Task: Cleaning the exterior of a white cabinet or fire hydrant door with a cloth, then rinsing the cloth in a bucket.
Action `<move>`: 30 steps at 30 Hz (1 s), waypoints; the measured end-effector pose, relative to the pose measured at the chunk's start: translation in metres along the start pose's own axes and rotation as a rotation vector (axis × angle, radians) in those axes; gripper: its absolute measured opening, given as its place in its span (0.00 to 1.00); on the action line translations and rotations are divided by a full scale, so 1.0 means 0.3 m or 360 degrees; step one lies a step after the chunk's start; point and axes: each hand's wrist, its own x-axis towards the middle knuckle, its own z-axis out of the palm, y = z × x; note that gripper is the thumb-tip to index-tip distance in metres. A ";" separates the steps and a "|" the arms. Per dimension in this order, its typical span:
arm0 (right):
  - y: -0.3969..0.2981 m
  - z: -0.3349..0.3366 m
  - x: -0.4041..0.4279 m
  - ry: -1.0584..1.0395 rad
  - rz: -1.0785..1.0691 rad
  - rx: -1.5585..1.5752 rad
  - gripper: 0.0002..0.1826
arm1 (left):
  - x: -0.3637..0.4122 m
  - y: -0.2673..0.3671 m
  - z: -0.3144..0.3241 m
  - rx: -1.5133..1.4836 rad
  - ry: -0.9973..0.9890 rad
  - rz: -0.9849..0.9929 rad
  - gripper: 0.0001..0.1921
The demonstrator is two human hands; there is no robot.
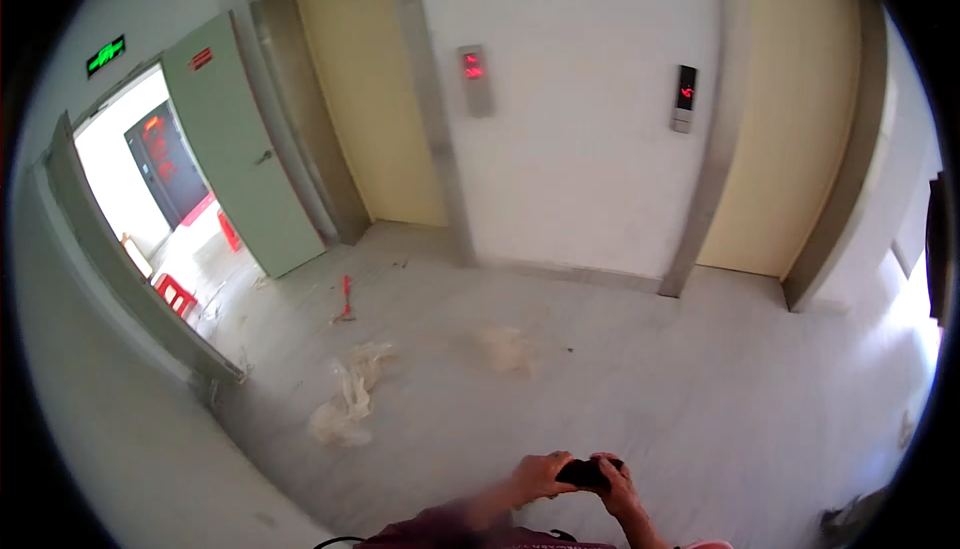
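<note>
Both of my hands meet low in the view, close in front of my body. Between them is a small dark object (587, 475), which looks like a phone, though its far side is hidden. My left hand (538, 477) grips one end of it, and my right hand (616, 483) holds the other with its fingers bent over the edge. Below the hands shows a dark red garment (442, 526). Beyond them on the grey floor lies a crumpled translucent plastic bag (349, 399).
Two elevator doors (367, 83) (780, 121) stand ahead, with lit call panels (475, 80) (684, 98) between them. At left a green door (240, 151) is open onto a bright room with red stools (175, 295). A red strip (346, 295) and a pale patch (510, 351) mark the floor.
</note>
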 end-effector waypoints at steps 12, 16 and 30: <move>0.015 0.481 0.484 -0.1158 0.0440 -0.0228 0.24 | -0.156 -0.460 -0.342 -0.0701 0.0458 -0.0739 0.20; 0.061 0.620 0.758 -0.1454 0.0233 -0.0760 0.20 | -0.093 -0.489 -0.540 -0.0905 0.0450 -0.1086 0.16; 0.277 1.373 1.113 -0.2606 0.0316 -0.1011 0.20 | -0.157 -0.608 -0.957 -0.1191 0.1554 -0.1413 0.22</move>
